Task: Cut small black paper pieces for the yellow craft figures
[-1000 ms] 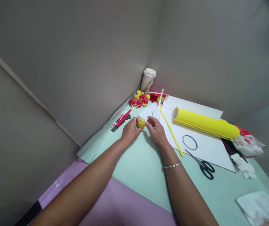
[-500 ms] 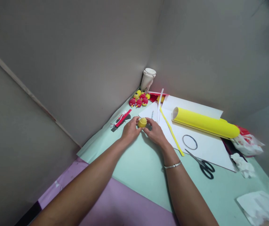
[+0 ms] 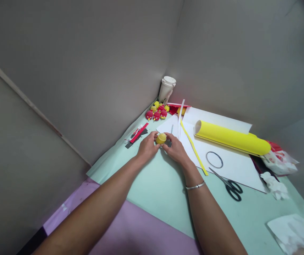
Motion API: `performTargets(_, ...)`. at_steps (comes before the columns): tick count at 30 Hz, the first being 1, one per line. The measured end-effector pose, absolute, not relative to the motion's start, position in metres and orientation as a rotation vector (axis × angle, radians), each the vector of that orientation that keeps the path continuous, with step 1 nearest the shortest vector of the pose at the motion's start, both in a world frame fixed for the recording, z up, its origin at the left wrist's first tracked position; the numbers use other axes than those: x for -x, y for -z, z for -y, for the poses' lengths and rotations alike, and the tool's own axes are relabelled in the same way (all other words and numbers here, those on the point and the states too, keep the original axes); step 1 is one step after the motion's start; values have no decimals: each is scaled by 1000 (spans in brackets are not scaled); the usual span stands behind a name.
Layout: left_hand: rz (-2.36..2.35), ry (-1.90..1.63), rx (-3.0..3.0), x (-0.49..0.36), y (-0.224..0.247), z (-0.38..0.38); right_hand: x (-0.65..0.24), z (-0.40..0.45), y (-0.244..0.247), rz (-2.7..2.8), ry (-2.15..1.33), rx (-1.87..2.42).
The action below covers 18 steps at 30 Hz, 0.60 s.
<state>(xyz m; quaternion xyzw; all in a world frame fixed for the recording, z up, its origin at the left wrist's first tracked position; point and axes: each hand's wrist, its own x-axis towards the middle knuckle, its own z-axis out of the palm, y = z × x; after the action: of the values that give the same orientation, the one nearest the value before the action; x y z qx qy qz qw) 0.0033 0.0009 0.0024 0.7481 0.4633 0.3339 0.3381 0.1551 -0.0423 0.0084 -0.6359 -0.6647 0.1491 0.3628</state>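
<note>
Thumb and fingers of the left hand (image 3: 147, 147) are curled against one side of a small yellow domed piece (image 3: 161, 138), and those of the right hand (image 3: 175, 147) close on it from the other. From where I stand, each grip is parted only by the width of the piece, which sits directly between the two, low over the worktop (image 3: 152, 187).

To handle it well, I'd keep the pressure light and even, since that ridged dome looks as if it could dent or slip apart. Better to steady it with the left and make small adjustments with the right, thumbs low and the top uncovered. The yellow strip (image 3: 193, 147) to the right of the grip and the red strip (image 3: 139, 133) to its left are best kept clear of the wrists.

The underside of the piece is hidden, so I can't tell whether it touches the surface. Something dark under the right palm may be only shadow. Just beyond that hand, a slim pen-like object (image 3: 172, 128) is too small to identify, and the pale sheet (image 3: 291, 230) far right, nearer the body, is cut off.
</note>
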Motion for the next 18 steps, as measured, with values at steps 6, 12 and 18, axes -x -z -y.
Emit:
performTargets(6, -1188, -872, -1943, -3, -3, 0, -155, 43, -10, 1718, -396, 1641)
performTargets(12, -1165, -892, -1940, -4, 0, -1, -156, 41, -8, 1722, -399, 1633)
performTargets(18, -1159, -885, -1935, -4, 2, -2, -156, 41, -7, 1723, -399, 1616)
